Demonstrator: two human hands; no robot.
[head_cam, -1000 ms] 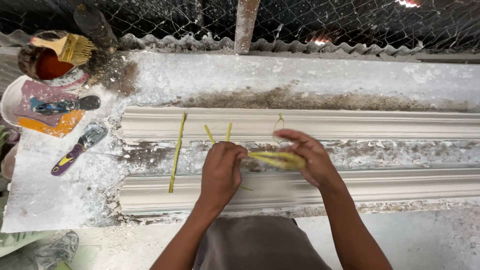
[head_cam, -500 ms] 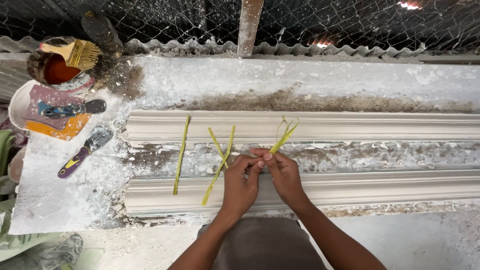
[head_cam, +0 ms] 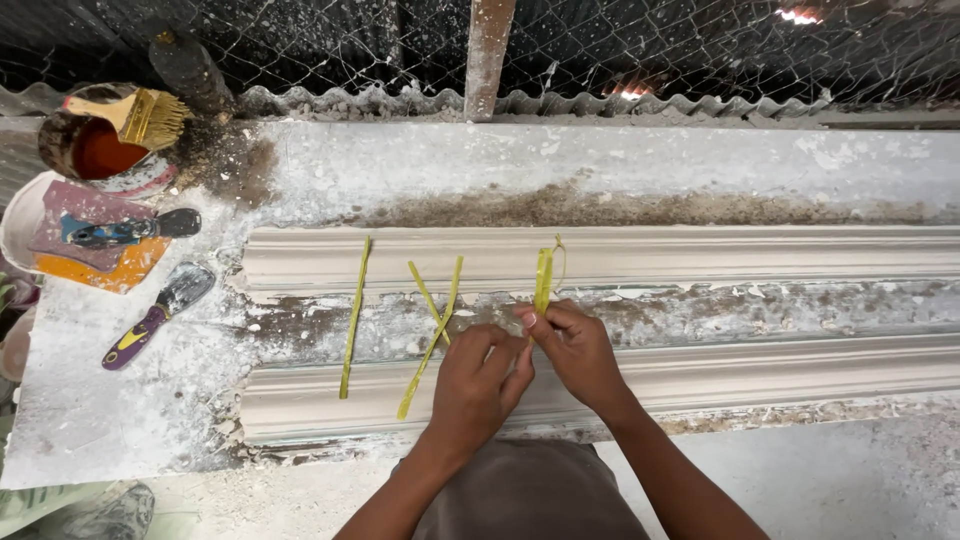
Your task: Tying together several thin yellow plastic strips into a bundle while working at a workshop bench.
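Observation:
Both my hands meet over a long white plaster moulding (head_cam: 700,255) that lies across a dusty table. My right hand (head_cam: 578,350) and my left hand (head_cam: 478,380) pinch the near end of a thin yellow-green strip (head_cam: 543,277), which stands away from me across the moulding's trough. A thin curl of fibre hangs off its far end. To the left, a single strip (head_cam: 354,315) and two crossed strips (head_cam: 434,318) lie flat across the moulding.
At the far left sit a tin of red paint (head_cam: 98,150) with a brush (head_cam: 140,115) on it, a bowl (head_cam: 20,215) holding a scraper (head_cam: 130,230), and a purple-handled putty knife (head_cam: 155,315). Wire mesh and a post (head_cam: 488,55) back the table.
My hands came together from apart. The strip I held sideways is now turned to point away from me. The view shifted slightly left.

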